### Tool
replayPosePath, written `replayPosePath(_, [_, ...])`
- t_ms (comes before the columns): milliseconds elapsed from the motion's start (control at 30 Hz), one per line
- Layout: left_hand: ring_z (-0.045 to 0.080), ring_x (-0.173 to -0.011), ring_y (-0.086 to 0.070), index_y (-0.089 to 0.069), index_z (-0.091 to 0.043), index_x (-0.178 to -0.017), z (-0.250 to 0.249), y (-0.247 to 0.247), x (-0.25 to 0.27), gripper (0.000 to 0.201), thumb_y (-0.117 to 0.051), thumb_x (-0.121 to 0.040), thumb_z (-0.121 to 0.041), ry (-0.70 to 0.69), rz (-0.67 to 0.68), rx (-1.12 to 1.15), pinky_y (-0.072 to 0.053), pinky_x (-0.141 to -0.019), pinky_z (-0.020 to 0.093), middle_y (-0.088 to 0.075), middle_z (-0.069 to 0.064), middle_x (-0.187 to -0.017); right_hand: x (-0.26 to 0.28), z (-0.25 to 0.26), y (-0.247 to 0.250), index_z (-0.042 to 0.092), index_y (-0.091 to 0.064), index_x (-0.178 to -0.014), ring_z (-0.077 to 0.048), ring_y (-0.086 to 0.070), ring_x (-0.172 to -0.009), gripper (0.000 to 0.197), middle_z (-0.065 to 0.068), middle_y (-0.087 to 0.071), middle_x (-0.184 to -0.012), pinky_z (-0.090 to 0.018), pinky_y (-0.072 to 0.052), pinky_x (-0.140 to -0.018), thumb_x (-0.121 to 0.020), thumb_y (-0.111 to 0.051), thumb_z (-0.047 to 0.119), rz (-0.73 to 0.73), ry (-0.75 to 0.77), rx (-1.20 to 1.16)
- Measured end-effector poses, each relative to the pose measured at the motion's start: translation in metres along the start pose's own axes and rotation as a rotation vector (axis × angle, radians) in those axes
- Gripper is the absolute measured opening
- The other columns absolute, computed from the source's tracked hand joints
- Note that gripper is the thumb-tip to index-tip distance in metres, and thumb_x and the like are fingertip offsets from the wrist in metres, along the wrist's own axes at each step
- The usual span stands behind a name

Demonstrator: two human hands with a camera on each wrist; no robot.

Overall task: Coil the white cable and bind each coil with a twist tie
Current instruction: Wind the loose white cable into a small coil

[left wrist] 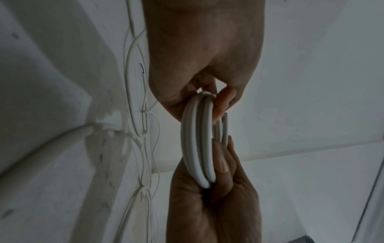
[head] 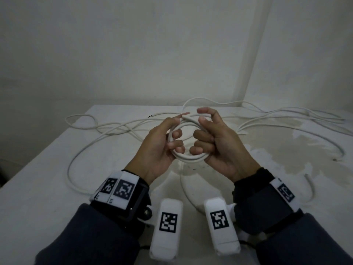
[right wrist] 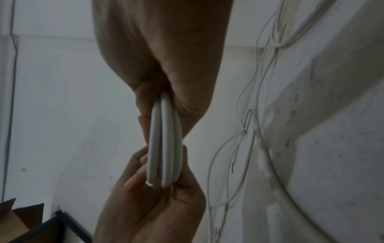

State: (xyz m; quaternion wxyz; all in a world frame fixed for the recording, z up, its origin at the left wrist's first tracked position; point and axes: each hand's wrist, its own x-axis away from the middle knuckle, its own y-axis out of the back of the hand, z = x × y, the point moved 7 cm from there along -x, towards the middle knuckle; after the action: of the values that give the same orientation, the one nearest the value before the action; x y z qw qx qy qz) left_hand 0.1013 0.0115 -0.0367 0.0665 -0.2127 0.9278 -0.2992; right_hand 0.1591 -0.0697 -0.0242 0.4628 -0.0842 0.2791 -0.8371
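A small coil of white cable (head: pixel 188 159) is held upright above the table between both hands. My left hand (head: pixel 162 144) grips its left side with curled fingers, and its index finger lies along the top. My right hand (head: pixel 212 138) grips the right side, fingers hooked through the ring. The cable's cut end (head: pixel 185 117) sticks out at the top between the hands. The left wrist view shows the coil (left wrist: pixel 197 139) edge-on, with my left hand (left wrist: pixel 199 65) above and my right hand (left wrist: pixel 212 205) below. In the right wrist view the coil (right wrist: pixel 164 148) sits between my right hand (right wrist: pixel 166 65) and left hand (right wrist: pixel 149 205).
Loose white cables (head: pixel 107 129) sprawl in loops over the white table (head: pixel 47 188), more at the back right (head: pixel 286 115). A short thin dark wire (head: pixel 150 116) lies behind the hands. A stained patch (head: pixel 286 148) marks the right side. A cardboard box (right wrist: pixel 12 222) stands beyond the table.
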Motion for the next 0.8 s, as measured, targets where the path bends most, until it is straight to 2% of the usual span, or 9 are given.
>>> replayPosePath(67, [0.003,-0.031,-0.027,-0.065,-0.015,-0.098,0.002,0.0,0.0,0.023,-0.042,-0.095,-0.015,0.026,0.019,0.017,-0.032,-0.035,0.015,-0.038,-0.005,-0.054,-0.001,-0.001,0.002,0.017,-0.048,-0.094,-0.002,-0.021,-0.03,0.013,0.008,-0.03,-0.04,-0.016,-0.028,-0.036,-0.101,-0.037,0.014,-0.025,-0.007,-0.021])
replayPosePath(167, [0.003,-0.03,-0.024,-0.063,-0.013,-0.095,0.004,-0.001,0.0,0.029,-0.034,-0.094,-0.013,0.051,0.069,0.001,-0.03,-0.035,0.015,-0.042,-0.003,-0.059,-0.002,-0.004,0.003,0.007,-0.052,-0.106,-0.002,-0.021,-0.03,0.017,0.008,-0.028,-0.041,-0.017,-0.033,-0.035,-0.101,-0.039,0.017,-0.013,-0.031,0.009])
replayPosePath(233, [0.003,-0.03,-0.022,-0.06,-0.013,-0.095,0.004,-0.003,0.001,0.028,-0.031,-0.094,-0.013,0.046,0.082,-0.035,-0.028,-0.035,0.015,-0.038,-0.003,-0.057,-0.002,-0.004,0.003,0.004,-0.053,-0.111,-0.002,-0.022,-0.03,0.021,0.008,-0.028,-0.042,-0.018,-0.033,-0.035,-0.101,-0.039,0.017,-0.011,-0.037,0.036])
replayPosePath(300, [0.004,-0.031,-0.021,-0.06,-0.015,-0.097,0.003,-0.003,0.001,0.025,-0.036,-0.096,-0.021,0.028,0.07,-0.084,-0.027,-0.034,0.016,-0.034,-0.004,-0.055,0.0,-0.003,0.002,0.008,-0.053,-0.099,-0.003,-0.022,-0.031,0.017,0.008,-0.029,-0.042,-0.018,-0.033,-0.035,-0.101,-0.039,0.017,-0.016,-0.03,0.047])
replayPosePath(400, [0.004,-0.033,-0.02,-0.066,-0.022,-0.082,0.004,-0.003,0.002,0.028,-0.049,-0.093,-0.042,-0.002,0.027,-0.159,-0.023,-0.034,0.016,-0.033,-0.005,-0.055,0.001,-0.002,0.002,0.012,-0.05,-0.092,-0.003,-0.022,-0.031,0.013,0.007,-0.029,-0.042,-0.018,-0.033,-0.035,-0.101,-0.042,0.016,-0.028,-0.029,0.055])
replayPosePath(433, [0.004,-0.035,-0.02,-0.066,-0.023,-0.079,0.004,-0.002,0.001,0.028,-0.051,-0.093,-0.043,-0.026,0.003,-0.194,-0.022,-0.035,0.016,-0.032,-0.005,-0.056,0.001,-0.003,0.002,0.012,-0.05,-0.092,-0.004,-0.022,-0.031,0.012,0.007,-0.029,-0.042,-0.018,-0.033,-0.035,-0.1,-0.042,0.016,-0.027,-0.033,0.065])
replayPosePath(533, [0.005,-0.039,-0.021,-0.067,-0.019,-0.089,0.003,0.002,-0.001,0.02,-0.051,-0.096,-0.03,-0.1,-0.059,-0.254,-0.02,-0.035,0.016,-0.032,-0.005,-0.057,0.0,-0.005,0.002,0.013,-0.052,-0.091,-0.004,-0.023,-0.031,0.013,0.007,-0.03,-0.042,-0.019,-0.034,-0.035,-0.1,-0.043,0.017,-0.037,-0.047,0.095])
replayPosePath(633, [0.005,-0.04,-0.021,-0.067,-0.01,-0.104,0.001,0.006,-0.002,0.026,-0.043,-0.097,-0.018,-0.135,-0.114,-0.278,-0.02,-0.035,0.016,-0.034,-0.007,-0.053,-0.002,-0.006,0.004,0.013,-0.052,-0.097,-0.005,-0.027,-0.034,0.007,0.005,-0.035,-0.047,-0.02,-0.038,-0.039,-0.098,-0.048,0.018,-0.049,-0.043,0.139])
replayPosePath(800, [0.006,-0.04,-0.021,-0.066,-0.015,-0.089,0.0,0.008,-0.003,0.027,-0.041,-0.097,-0.015,-0.147,-0.144,-0.243,-0.02,-0.035,0.016,-0.034,-0.007,-0.053,-0.005,-0.004,0.012,0.013,-0.062,-0.104,-0.008,-0.035,-0.04,0.015,-0.003,-0.048,-0.064,-0.024,-0.045,-0.049,-0.094,-0.055,0.004,-0.085,0.023,0.279])
